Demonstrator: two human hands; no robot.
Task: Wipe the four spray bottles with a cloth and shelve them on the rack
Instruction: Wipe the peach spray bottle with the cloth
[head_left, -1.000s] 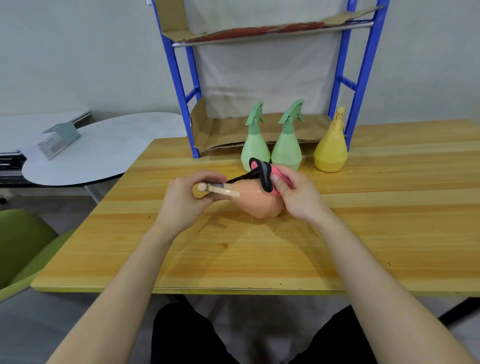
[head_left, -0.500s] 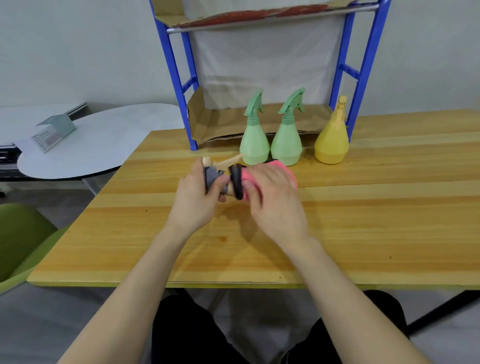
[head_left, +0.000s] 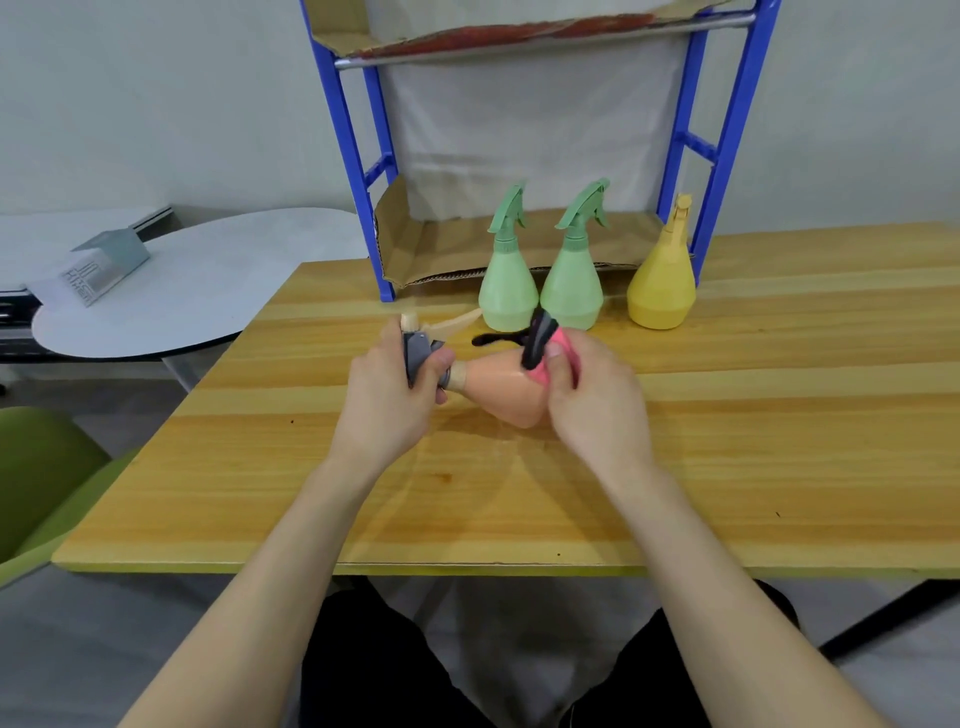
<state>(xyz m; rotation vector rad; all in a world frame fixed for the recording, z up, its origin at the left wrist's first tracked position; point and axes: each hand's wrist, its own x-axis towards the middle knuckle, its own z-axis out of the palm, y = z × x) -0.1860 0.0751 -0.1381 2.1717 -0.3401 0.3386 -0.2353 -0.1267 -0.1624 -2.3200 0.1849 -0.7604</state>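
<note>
**Wiping the peach bottle, three waiting**

Far across the table (head_left: 779, 415), the rack (head_left: 722, 156) stands behind three upright bottles. Near you, your left hand (head_left: 389, 400) clasps the peach bottle (head_left: 498, 389) by its head, lying sideways; your right hand (head_left: 592, 400) pinches the pink cloth (head_left: 550, 358), seemingly black-trimmed. Rotate the bottle while rubbing. Half a second ago, the cloth hid its body.

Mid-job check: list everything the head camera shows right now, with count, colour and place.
peach spray bottle: 1, peach, lying sideways in both hands
cloth: 1, pink with black trim, pressed on that bottle
green spray bottles: 2, upright before the rack
yellow spray bottle: 1, upright, right of them
rack: 1, blue, cardboard-lined, table's far edge
table: 1, wooden
left hand: grips the sprayer head
right hand: holds the cloth
</note>
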